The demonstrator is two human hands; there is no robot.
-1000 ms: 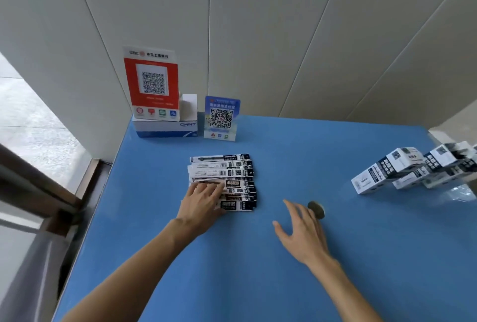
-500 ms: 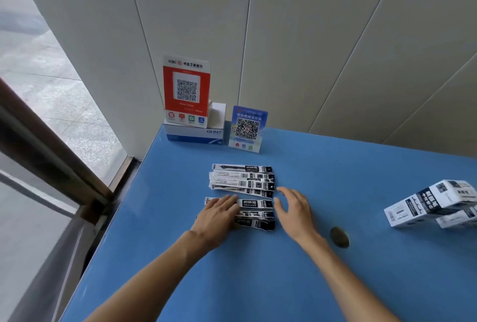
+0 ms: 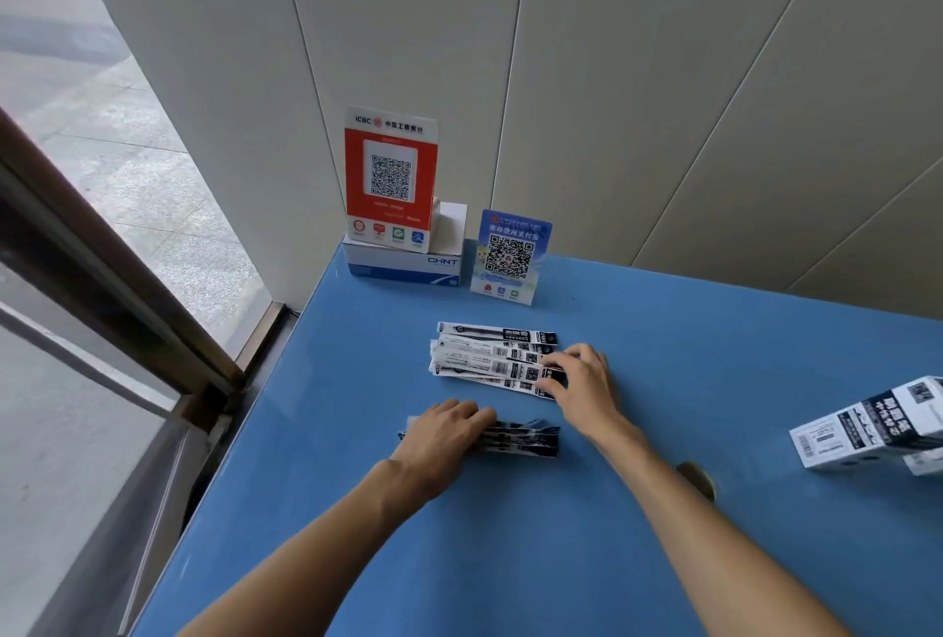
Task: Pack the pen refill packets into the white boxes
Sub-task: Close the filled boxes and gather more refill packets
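Two bare forearms, left hand and right hand seemingly without rings or sleeves.

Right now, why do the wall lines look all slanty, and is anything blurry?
Head view: the wide-angle lens splays the wall panels outward; the left hand and the near refill packets look smeared; daylight from the window lights the blue table evenly.

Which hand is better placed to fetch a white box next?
Right. The right hand lies on the far packets, on the side of the white boxes at the table's right edge; the left hand presses the near packets, farther away.
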